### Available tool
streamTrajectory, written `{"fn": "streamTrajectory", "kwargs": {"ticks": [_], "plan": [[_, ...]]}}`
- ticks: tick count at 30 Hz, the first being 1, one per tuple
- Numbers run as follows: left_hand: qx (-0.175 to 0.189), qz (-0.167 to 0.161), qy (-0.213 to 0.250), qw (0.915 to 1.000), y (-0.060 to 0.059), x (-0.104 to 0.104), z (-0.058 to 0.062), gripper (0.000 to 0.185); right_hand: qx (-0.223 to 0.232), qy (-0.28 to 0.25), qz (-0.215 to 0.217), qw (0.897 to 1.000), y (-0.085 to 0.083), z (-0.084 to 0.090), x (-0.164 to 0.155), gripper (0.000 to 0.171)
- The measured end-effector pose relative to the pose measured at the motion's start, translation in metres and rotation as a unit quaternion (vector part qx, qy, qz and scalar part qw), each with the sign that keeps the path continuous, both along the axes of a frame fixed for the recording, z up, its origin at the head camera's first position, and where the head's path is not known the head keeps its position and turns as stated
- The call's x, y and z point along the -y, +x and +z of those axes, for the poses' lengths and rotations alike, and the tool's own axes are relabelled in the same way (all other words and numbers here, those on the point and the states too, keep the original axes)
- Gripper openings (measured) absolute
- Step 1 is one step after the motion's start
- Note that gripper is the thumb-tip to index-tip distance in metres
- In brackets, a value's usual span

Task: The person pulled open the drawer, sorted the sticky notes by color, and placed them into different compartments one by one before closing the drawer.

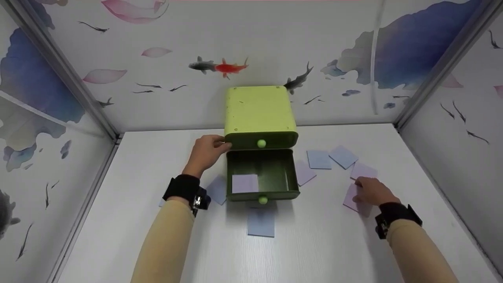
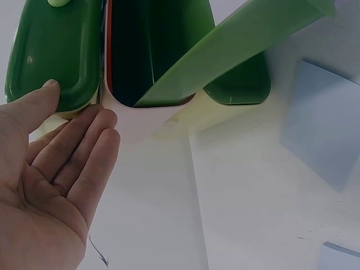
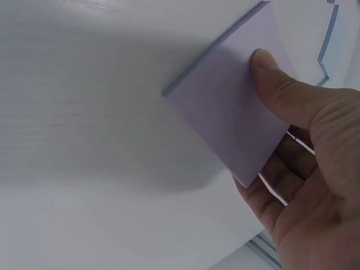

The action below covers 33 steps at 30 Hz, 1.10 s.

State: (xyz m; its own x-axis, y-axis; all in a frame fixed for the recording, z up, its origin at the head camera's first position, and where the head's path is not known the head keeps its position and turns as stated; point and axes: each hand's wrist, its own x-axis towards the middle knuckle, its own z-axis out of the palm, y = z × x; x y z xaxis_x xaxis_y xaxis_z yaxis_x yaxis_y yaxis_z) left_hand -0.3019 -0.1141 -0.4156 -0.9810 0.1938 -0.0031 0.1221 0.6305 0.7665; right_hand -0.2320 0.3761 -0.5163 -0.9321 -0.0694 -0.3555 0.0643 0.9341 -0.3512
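A small yellow-green cabinet point(image 1: 259, 110) with dark green drawers stands near the back wall. Its upper drawer point(image 1: 245, 140) is closed; the lower drawer point(image 1: 277, 177) is pulled out, with a purple square card point(image 1: 244, 183) inside at the left. My left hand point(image 1: 206, 155) touches the cabinet's left front corner, thumb against the upper drawer front and relaxed fingers along the side, as the left wrist view shows. On the right, my right hand point(image 1: 371, 191) pinches another purple square card point(image 3: 225, 90), thumb on its face and fingers beneath.
Blue cards point(image 1: 319, 159) and purple cards point(image 1: 363, 171) lie in an arc right of the cabinet. One blue card point(image 1: 261, 223) lies in front of the drawer, another point(image 1: 217, 190) left of it. Printed panels point(image 1: 157, 98) enclose the white table point(image 1: 314, 243).
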Motion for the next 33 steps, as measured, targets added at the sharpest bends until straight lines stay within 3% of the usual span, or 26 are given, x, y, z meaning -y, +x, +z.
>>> {"fn": "streamTrajectory", "kwargs": {"ticks": [5, 17, 33], "plan": [[-0.007, -0.004, -0.003, 1.0, -0.002, 0.0, -0.003, 0.047, -0.001, -0.002, 0.007, 1.0, 0.001, 0.004, 0.001, 0.034], [0.002, 0.006, 0.001, 1.0, 0.001, 0.0, -0.001, 0.048, -0.015, -0.015, 0.025, 0.999, -0.005, 0.014, 0.011, 0.029], [0.003, 0.002, 0.003, 1.0, 0.001, -0.001, -0.001, 0.047, -0.078, -0.046, 0.098, 0.991, -0.027, 0.058, 0.055, 0.025]]}}
